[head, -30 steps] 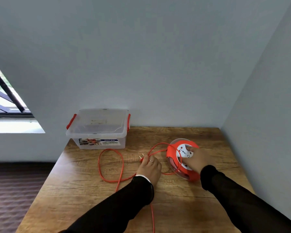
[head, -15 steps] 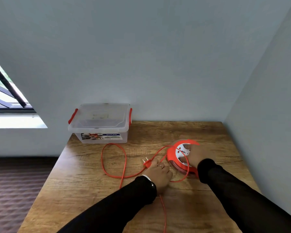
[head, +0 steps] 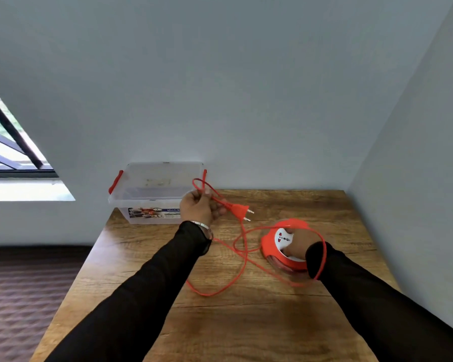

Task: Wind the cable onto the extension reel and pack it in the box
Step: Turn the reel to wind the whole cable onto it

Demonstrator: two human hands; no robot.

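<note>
An orange extension reel (head: pixel 271 246) with a white socket face stands on the wooden table (head: pixel 246 322). My right hand (head: pixel 297 244) rests on its face and grips it. My left hand (head: pixel 200 209) is raised above the table in front of the box, closed around the orange cable (head: pixel 242 267) near its end. The orange plug (head: pixel 239 211) sticks out to the right of that hand. Loose cable loops lie on the table between my arms, and one loop runs around my right wrist. A clear plastic box (head: pixel 154 190) with red latches sits at the table's back left, lid on.
The table stands in a corner, with a grey wall behind and another on the right. Its left edge drops to a dark patterned floor (head: pixel 24 296). A window (head: pixel 8 152) is at the far left.
My left hand has lifted off the table with the cable and plug, moving up and back toward the box. The loops were dragged along. My right hand stays on the reel.
</note>
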